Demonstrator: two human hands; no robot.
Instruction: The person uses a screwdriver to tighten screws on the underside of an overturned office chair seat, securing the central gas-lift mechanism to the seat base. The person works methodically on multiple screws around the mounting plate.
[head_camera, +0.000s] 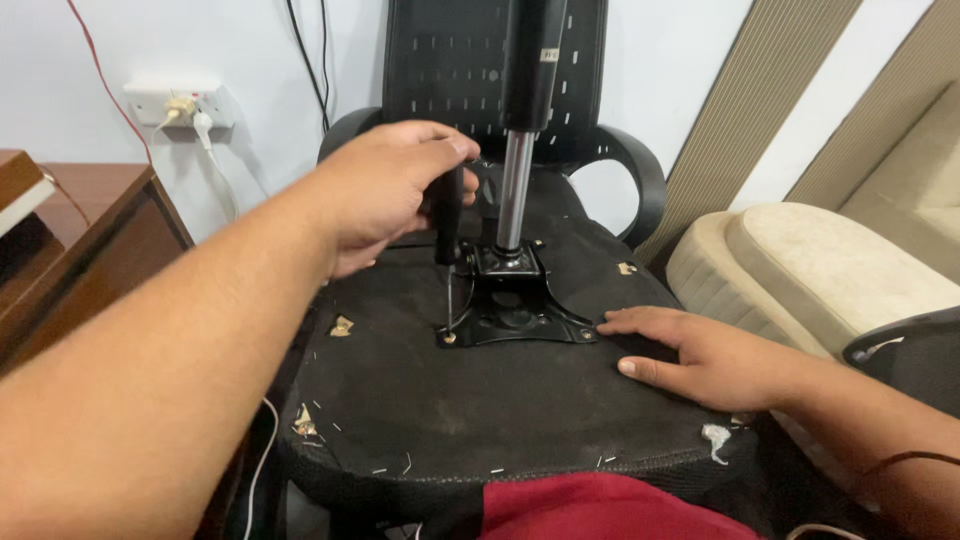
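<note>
Seemingly screwdriver (448, 225) in left hand (385, 190).

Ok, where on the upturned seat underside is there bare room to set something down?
The widest bare patch lies between the metal plate and the seat's near edge. It is crowded around the plate: the left hand grips a screwdriver there, and the right hand lies flat beside it.

One upturned office chair seat (480, 400), one black mounting plate (515, 305), one gas lift cylinder (520, 130) at 12 o'clock, one screwdriver (447, 225), two armrests (640, 175), two hands, left hand (385, 195), right hand (700, 355), one wall socket (180, 105) at 10 o'clock, one beige sofa (820, 265) at 3 o'clock, one wooden cabinet (80, 240)
</note>
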